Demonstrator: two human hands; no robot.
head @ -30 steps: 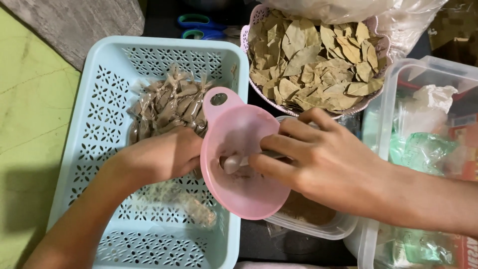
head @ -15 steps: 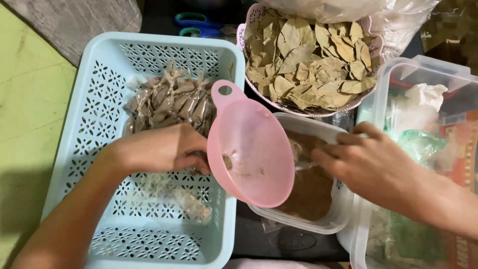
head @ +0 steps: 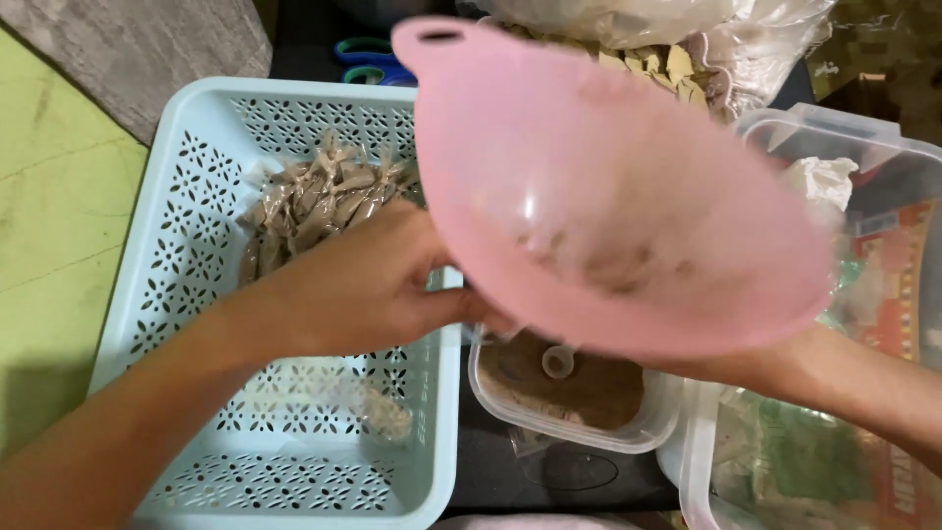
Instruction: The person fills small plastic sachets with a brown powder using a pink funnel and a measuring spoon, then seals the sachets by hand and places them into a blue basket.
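A large pink funnel (head: pixel 608 196) is lifted close to the camera and looks blurred. My left hand (head: pixel 363 285) grips it at its lower left edge, over the right wall of a light blue perforated basket (head: pixel 186 245). My right hand (head: pixel 756 365) comes in from the right and is almost wholly hidden under the funnel; only the wrist and forearm show. Below the funnel stands a clear tub of brown powder (head: pixel 599 393), and a small clear tube (head: pixel 557 361) shows just above the powder.
Several small filled packets (head: pixel 314 196) lie in the blue basket. A pink basket of dried leaves (head: pixel 677 61) stands behind the funnel. A clear plastic box (head: pixel 883 186) with bags sits at the right. Scissor handles (head: pixel 363 59) lie at the top; a green mat (head: pixel 59 226) lies at the left.
The funnel has been lifted off the powder tub and tilted up toward the camera. My right hand has gone from beside the tub to beneath the funnel.
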